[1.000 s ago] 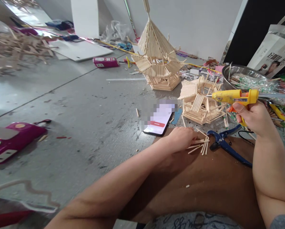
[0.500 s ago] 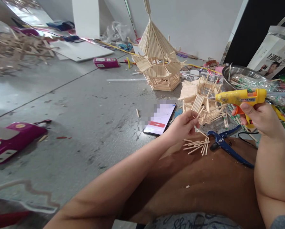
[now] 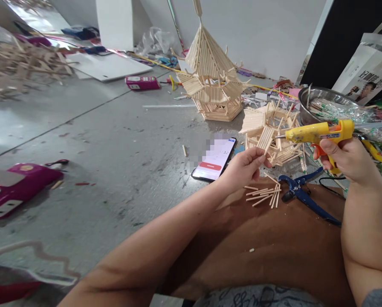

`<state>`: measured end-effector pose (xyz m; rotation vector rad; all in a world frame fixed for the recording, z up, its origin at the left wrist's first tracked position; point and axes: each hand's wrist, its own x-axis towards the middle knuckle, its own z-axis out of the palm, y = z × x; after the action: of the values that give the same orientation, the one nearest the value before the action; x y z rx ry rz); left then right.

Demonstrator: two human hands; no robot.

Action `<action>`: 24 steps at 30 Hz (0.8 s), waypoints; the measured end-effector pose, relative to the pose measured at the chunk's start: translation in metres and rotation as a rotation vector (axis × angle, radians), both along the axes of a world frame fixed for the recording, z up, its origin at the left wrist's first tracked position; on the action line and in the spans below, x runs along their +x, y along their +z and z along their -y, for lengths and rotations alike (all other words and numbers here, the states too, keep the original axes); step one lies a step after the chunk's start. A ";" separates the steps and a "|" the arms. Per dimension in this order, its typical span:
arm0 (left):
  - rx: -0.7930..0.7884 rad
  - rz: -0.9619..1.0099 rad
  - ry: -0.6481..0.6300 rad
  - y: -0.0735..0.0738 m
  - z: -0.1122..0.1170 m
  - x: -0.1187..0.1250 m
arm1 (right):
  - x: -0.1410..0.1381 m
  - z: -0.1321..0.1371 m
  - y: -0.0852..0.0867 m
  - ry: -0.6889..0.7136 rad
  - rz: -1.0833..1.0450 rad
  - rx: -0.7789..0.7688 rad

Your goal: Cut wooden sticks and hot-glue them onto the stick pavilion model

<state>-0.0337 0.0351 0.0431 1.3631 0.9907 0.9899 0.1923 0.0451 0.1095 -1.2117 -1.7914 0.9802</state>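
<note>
My left hand (image 3: 255, 162) is pinched on a thin wooden stick (image 3: 267, 147), mostly hidden by the fingers, at the near edge of a slatted panel. That panel belongs to a half-built wooden stick model (image 3: 276, 132) on the floor. In my right hand (image 3: 344, 153) is a yellow hot glue gun (image 3: 319, 131), its nozzle pointing left over the model. Below the left hand lie several loose short sticks (image 3: 266, 195), with blue-handled cutters (image 3: 301, 194) beside them.
A tall stick pagoda (image 3: 215, 81) stands behind the model. A lit phone (image 3: 215, 160) lies left of it. Purple power strips (image 3: 21, 187) sit on the floor at left. A metal bowl (image 3: 306, 96) and wrapped sticks are at right, near a white bag (image 3: 360, 68).
My left hand has lowered the stick from above toward the panel's edge. The glue gun has shifted slightly left and down, still in my right hand.
</note>
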 end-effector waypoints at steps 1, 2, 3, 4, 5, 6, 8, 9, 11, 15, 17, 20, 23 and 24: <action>-0.003 -0.001 0.000 0.000 0.000 0.000 | 0.000 0.000 0.000 -0.005 0.003 0.009; -0.006 -0.002 0.000 0.001 0.000 0.000 | 0.000 0.000 0.000 -0.009 0.008 0.009; -0.007 -0.002 0.001 0.001 0.000 0.000 | 0.000 0.000 0.000 -0.013 0.014 0.004; -0.007 -0.003 0.002 0.001 0.000 0.000 | 0.000 0.000 0.000 -0.016 0.020 -0.003; -0.007 -0.004 0.002 0.001 0.001 0.000 | 0.000 0.000 0.000 -0.020 0.022 -0.011; -0.005 -0.006 0.000 0.002 0.001 0.000 | 0.000 0.000 0.000 -0.021 0.022 -0.020; 0.002 -0.011 -0.005 0.002 0.001 0.000 | 0.000 0.000 0.000 -0.025 0.015 -0.029; 0.006 -0.013 -0.010 0.001 0.001 0.000 | 0.000 0.000 0.000 -0.028 0.009 -0.033; 0.014 -0.015 -0.012 0.001 0.001 0.000 | 0.000 0.000 0.000 -0.030 -0.007 -0.044; 0.015 -0.018 -0.010 0.002 0.001 -0.001 | -0.001 0.000 0.000 -0.028 -0.021 -0.062; 0.012 -0.017 -0.011 0.003 0.001 -0.001 | -0.001 0.000 -0.001 -0.036 -0.018 -0.063; 0.014 -0.019 -0.008 0.004 0.001 0.000 | -0.001 0.000 -0.001 -0.047 -0.023 -0.060; 0.024 -0.026 -0.002 0.003 0.001 0.000 | -0.001 0.000 -0.001 -0.049 -0.023 -0.061; 0.027 -0.027 0.000 0.003 0.001 0.000 | -0.001 0.000 -0.001 -0.050 -0.020 -0.061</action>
<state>-0.0339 0.0338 0.0457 1.4021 1.0008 0.9908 0.1910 0.0451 0.1082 -1.2731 -1.7189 1.0213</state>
